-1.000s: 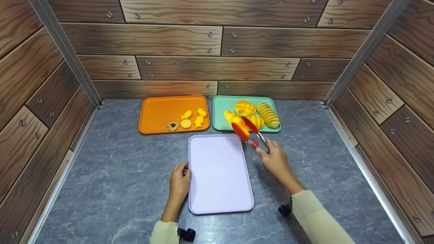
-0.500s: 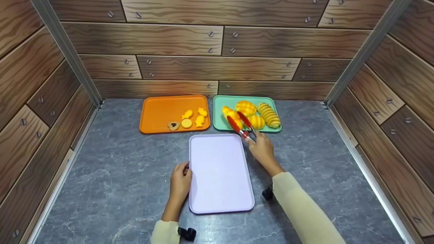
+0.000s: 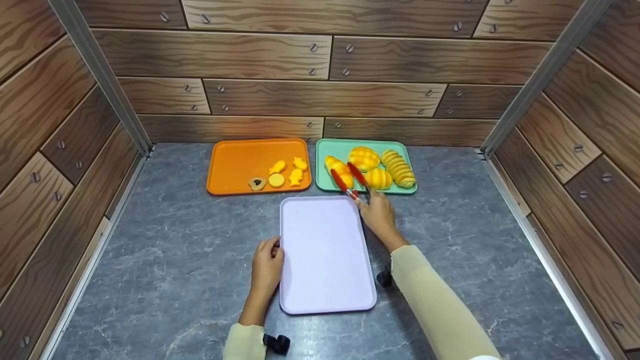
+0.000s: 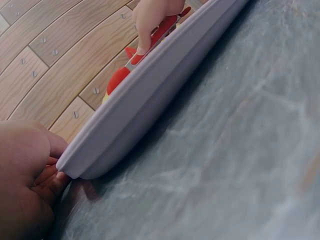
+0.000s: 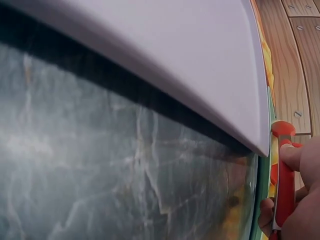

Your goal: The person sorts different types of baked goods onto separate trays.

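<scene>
My left hand (image 3: 267,267) pinches the left rim of a lavender tray (image 3: 326,255), as the left wrist view (image 4: 27,175) of that hand also shows. A pair of red-tipped tongs (image 3: 356,173) is gripped in my right hand (image 3: 378,215). Their two tips are apart, over the left side of a green tray (image 3: 330,147). One tip lies against a long golden toy bread (image 3: 334,164); the other is just right of it. A round scored bread (image 3: 364,158), a smaller striped bun (image 3: 378,179) and a long ridged loaf (image 3: 398,169) share the green tray.
Left of the green tray is an orange tray (image 3: 240,160). It carries several small pieces: yellow fish shapes (image 3: 296,177), a round yellow disc (image 3: 276,180) and a brown piece with a dark heart (image 3: 257,184). Wood-patterned walls (image 3: 320,97) enclose the grey marbled table (image 3: 190,260).
The tongs first held the long golden bread above the green tray's front. My right hand moved left, the bread came down onto the green tray, and the tongs' tips spread. My left hand stayed.
</scene>
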### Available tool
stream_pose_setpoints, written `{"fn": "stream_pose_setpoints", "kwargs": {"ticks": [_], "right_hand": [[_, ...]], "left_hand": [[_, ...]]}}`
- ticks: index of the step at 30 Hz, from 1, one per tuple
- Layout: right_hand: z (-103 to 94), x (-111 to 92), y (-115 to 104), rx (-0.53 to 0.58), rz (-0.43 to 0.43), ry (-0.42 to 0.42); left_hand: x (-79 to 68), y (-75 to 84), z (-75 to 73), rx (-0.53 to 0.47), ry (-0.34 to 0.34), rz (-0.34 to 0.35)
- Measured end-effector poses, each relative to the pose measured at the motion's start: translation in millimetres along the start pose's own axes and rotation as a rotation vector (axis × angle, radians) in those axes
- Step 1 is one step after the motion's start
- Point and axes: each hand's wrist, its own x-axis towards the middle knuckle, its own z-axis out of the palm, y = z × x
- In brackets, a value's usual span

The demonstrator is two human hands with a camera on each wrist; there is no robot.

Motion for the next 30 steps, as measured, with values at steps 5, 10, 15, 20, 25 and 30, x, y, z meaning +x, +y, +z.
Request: {"fn": "stream_pose_setpoints", "kwargs": {"ticks": [5,10,15,20,25,30], "right_hand": [[-1.9,-4,2,0.006,-0.023,-0.003],[-7.2,-12,6,0.033,-0.031,0.010],[-15.0,-22,11,0.074,-0.037,0.063],[-25.9,-38,17,0.090,-0.035,0.152],[-35.8,-56,26,0.081,-0.048,0.273],[-44.6,-75,43,0.086,-0.050,0.367]], "left_hand": [[0.3,1.8,0.9,0.021,0.003,-0.001],[0.8,3.1,0.9,0.025,-0.004,-0.004],[0.2,2.4,0.7,0.010,-0.005,-0.008],[-0.8,2.4,-0.4,0.007,-0.015,-0.013],[-0.3,2.2,-1.0,0.011,-0.005,-0.004],[0.2,2.8,0.1,0.008,-0.009,-0.008]]}}
